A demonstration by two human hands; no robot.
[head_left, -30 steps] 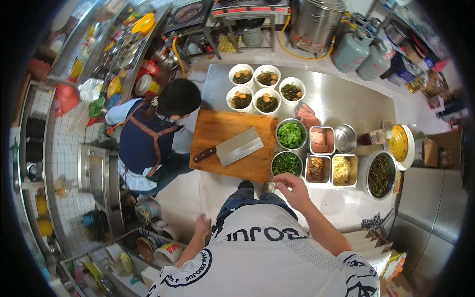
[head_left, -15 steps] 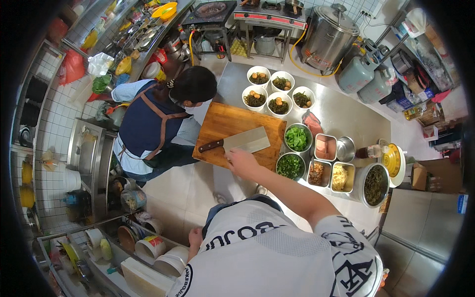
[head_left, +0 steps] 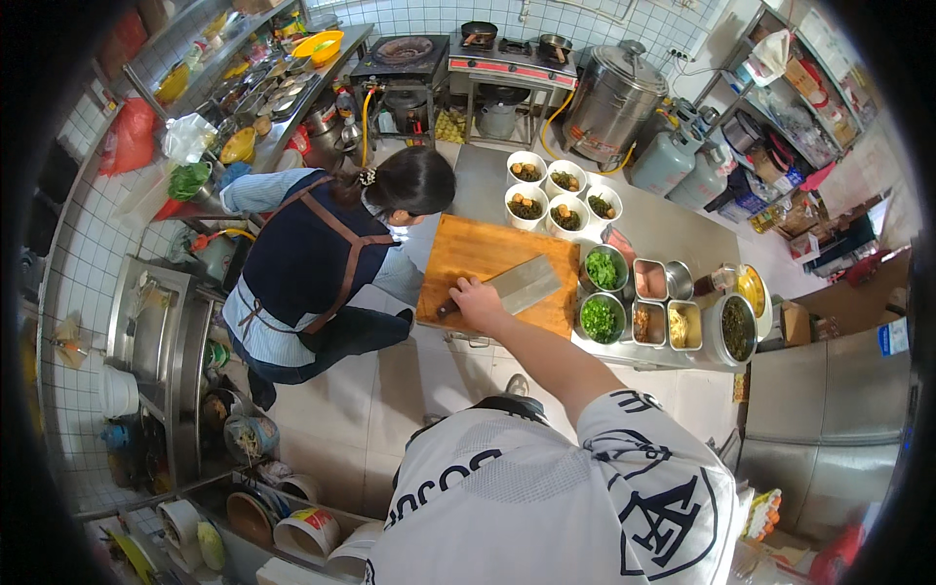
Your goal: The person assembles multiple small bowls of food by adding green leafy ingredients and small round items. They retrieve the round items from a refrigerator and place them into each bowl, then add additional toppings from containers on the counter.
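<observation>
My right hand [head_left: 477, 303] is closed over the handle of a cleaver [head_left: 529, 285], where the handle meets the blade. The handle's dark wooden end sticks out left of my fingers. The broad blade lies flat on a wooden cutting board [head_left: 460, 242], pointing to the right. Beside the board stand a metal bowl of leafy greens [head_left: 605, 269] and a bowl of chopped green onion [head_left: 599, 319]. My left hand is out of view.
Several white bowls [head_left: 526, 203] with dark greens stand behind the board on the steel counter [head_left: 673, 229]. Square tins, one with yellow shreds [head_left: 684, 325], and a large pot [head_left: 731, 330] stand right. A co-worker in a dark apron [head_left: 302, 258] bends close to the board's left.
My right hand has gone from the board's near edge onto the cleaver's handle. My left hand has left the view. The view has shifted, and the co-worker leans nearer the board.
</observation>
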